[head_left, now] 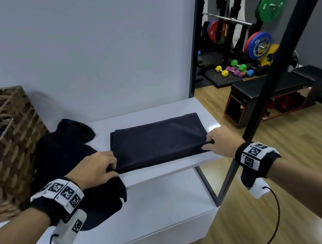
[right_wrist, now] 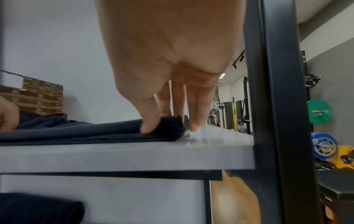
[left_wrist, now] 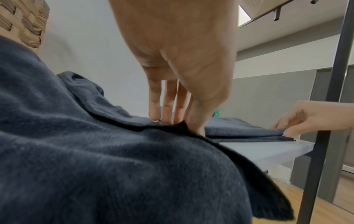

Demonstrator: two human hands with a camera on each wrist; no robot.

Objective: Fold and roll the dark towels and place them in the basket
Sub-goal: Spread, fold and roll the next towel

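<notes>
Head view: folded dark towel (head_left: 158,141) lies flat on the white desk (head_left: 174,107), long side facing the person. Left hand (head_left: 95,169) pinches the near-left corner; right hand (head_left: 221,140) pinches the near-right corner. Both hands are clenched on cloth, thumb on top, fingers at the edge.

Right wrist view confirms it: the thumb and fingers (right_wrist: 151,125) squeeze a small bunched lip of the towel, w/ the little finger resting on bare desk just beside it. Left wrist view shows the left thumb and fingertips (left_wrist: 195,121) pressed at the towel's corner, partly hidden by a second, unfolded towel (left_wrist: 95,159) heaped in front of the cam.

Basket (head_left: 1,147) stands at the left, apart from the folded towel, w/ the loose towel between them & draping over the desk's front edge.

Step in hand looks like starting the roll, or one more fold, from the near edge. To do it well:
- lift both corners together, same height, so the edge stays straight
- keep the layers pinched as one; the bottom layers prob slip otherwise
- turn the first wrap tight & small
- keep the roll clear of the loose towel at the left corner, which could get caught in
</notes>
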